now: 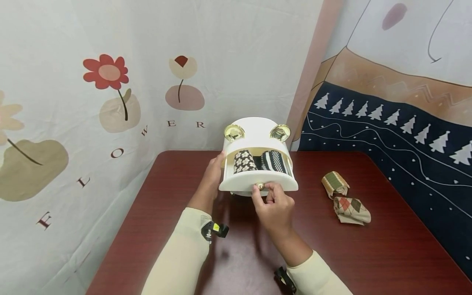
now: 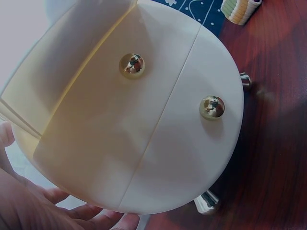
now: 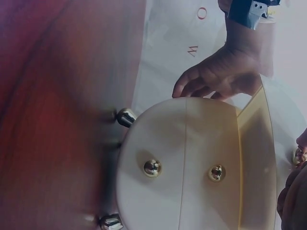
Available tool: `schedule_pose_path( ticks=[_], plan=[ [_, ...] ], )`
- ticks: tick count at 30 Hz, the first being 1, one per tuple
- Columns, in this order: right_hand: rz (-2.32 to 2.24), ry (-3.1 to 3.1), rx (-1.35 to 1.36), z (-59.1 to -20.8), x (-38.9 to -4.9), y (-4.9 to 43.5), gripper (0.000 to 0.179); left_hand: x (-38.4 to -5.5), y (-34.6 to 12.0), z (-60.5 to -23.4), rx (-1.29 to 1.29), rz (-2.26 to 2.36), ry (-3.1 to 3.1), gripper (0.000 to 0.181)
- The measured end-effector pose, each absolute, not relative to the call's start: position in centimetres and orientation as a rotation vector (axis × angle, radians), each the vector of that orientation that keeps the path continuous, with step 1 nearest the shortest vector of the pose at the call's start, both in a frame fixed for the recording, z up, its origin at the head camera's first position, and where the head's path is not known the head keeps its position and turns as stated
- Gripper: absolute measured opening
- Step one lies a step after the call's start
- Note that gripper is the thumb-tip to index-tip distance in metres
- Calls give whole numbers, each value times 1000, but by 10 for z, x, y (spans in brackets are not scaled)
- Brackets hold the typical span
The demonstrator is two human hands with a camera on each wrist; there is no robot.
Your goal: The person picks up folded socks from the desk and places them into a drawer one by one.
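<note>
A small rounded white cabinet [image 1: 254, 125] with gold ear-like discs stands on short metal feet. Its top drawer [image 1: 241, 180] is pulled out and holds a rolled floral sock [image 1: 244, 161] and a rolled black-and-white striped sock [image 1: 273, 161]. My right hand [image 1: 276, 207] pinches the gold drawer knob [image 1: 260, 186] between thumb and fingers. Against the cabinet's left side rests my left hand [image 1: 213, 176]; its fingers [image 2: 91, 211] lie spread along the curved wall in the left wrist view. Two lower drawers, with a middle knob [image 2: 132, 65] and a bottom knob [image 2: 212, 108], are closed.
To the right on the dark red table [image 1: 391, 254] lie a green-striped rolled sock [image 1: 335, 183] and a folded argyle sock [image 1: 352, 210]. A flower-printed curtain [image 1: 236, 61] hangs behind, and a navy tree-patterned cloth [image 1: 368, 131] borders the right side.
</note>
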State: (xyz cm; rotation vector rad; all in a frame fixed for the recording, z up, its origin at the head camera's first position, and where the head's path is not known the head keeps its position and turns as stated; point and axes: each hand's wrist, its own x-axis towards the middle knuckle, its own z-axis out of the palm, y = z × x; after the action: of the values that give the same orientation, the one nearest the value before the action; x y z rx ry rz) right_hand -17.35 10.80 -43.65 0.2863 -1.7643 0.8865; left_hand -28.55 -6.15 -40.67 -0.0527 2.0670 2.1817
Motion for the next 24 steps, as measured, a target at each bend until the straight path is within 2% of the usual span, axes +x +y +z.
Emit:
schedule_pose_path(
  ticks=[10, 24],
  plan=[
    [899, -1813, 252, -426, -189, 109, 15, -285, -63, -407, -147, 2102, 2083, 74],
    [852, -1934, 159, -419, -210, 110, 19, -283, -62, -404, -198, 2092, 2051, 73]
  ],
)
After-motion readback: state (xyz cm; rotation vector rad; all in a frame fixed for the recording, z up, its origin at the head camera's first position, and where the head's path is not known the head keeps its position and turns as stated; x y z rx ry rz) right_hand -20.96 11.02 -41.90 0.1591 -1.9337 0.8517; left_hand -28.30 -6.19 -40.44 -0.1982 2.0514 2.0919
